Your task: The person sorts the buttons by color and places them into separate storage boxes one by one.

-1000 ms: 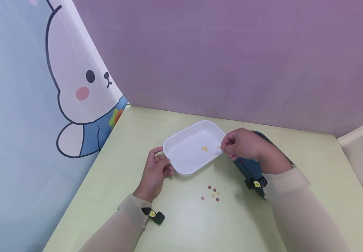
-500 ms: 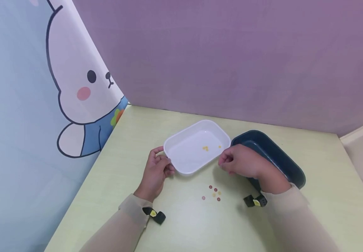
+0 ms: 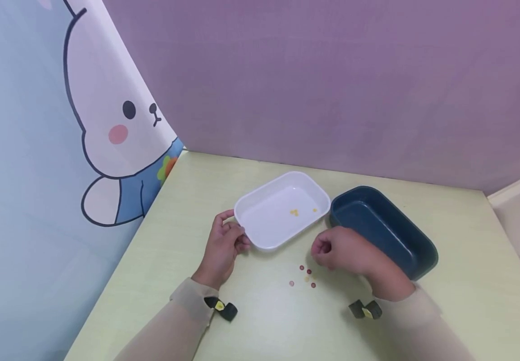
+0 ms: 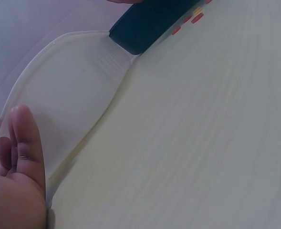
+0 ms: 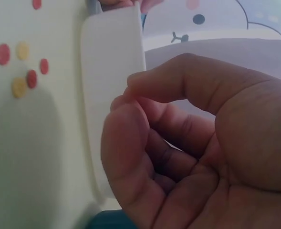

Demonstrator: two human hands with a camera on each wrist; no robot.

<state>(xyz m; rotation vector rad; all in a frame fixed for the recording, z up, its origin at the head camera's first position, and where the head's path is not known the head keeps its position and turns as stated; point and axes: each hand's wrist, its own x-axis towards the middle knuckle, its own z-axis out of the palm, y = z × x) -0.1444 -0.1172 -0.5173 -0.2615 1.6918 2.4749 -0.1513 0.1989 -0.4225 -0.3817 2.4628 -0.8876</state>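
A white dish [image 3: 264, 220] stands on the table, and my left hand [image 3: 221, 248] grips the rim at its left end. Several small yellow button-like discs [image 3: 294, 212] lie inside it. My right hand [image 3: 343, 250] hovers just right of a group of small red discs [image 3: 309, 272] and yellow discs [image 5: 19, 88] on the tabletop. In the right wrist view its thumb and index fingertips meet, the other fingers are curled, and I see nothing between them. The left wrist view shows the left fingers [image 4: 28, 138] against the dish's wall.
A dark blue dish [image 3: 388, 230] stands to the right of the white one, close against its corner, behind my right wrist. The pale table [image 3: 260, 321] ends at a purple cloth [image 3: 323, 90] at the back. A rabbit-printed cloth [image 3: 106, 115] hangs at the left.
My right hand has drawn back from the white dish's right end toward the discs on the table, uncovering the dark blue dish. A single yellow disc now shows inside there. My left hand stays put.
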